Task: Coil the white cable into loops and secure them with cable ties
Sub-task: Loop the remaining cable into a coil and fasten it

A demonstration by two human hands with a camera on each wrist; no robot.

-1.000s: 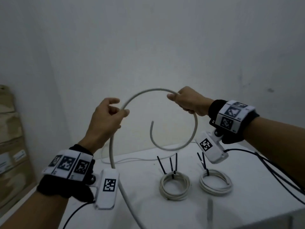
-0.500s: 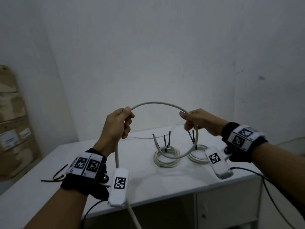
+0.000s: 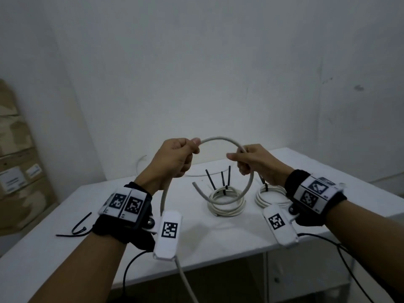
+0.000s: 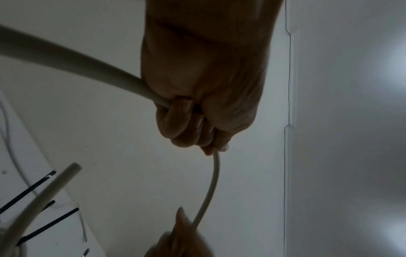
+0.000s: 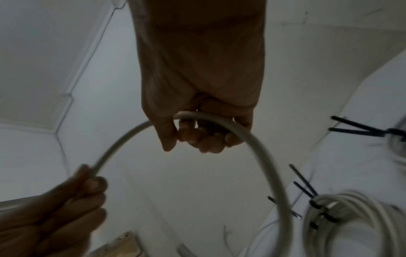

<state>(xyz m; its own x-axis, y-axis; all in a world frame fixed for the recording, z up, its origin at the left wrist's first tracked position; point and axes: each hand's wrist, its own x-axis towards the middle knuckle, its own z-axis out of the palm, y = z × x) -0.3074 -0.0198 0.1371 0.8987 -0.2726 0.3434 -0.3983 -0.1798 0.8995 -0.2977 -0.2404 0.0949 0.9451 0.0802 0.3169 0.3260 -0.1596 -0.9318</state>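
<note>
White cable [image 3: 220, 139]: arched above tabletop [image 3: 218, 232], left hand [image 3: 172, 159] grip closed around one side, right hand [image 3: 255, 160] grip closed around other; free end over tied coil [image 3: 226, 203] with cable ties [image 3: 223, 179]

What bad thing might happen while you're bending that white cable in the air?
The cable looks stiff, so if the left hand or right hand slips, the loop may spring open. Its loose end hangs just above a finished coil on the table and might snag its black ties.
</note>
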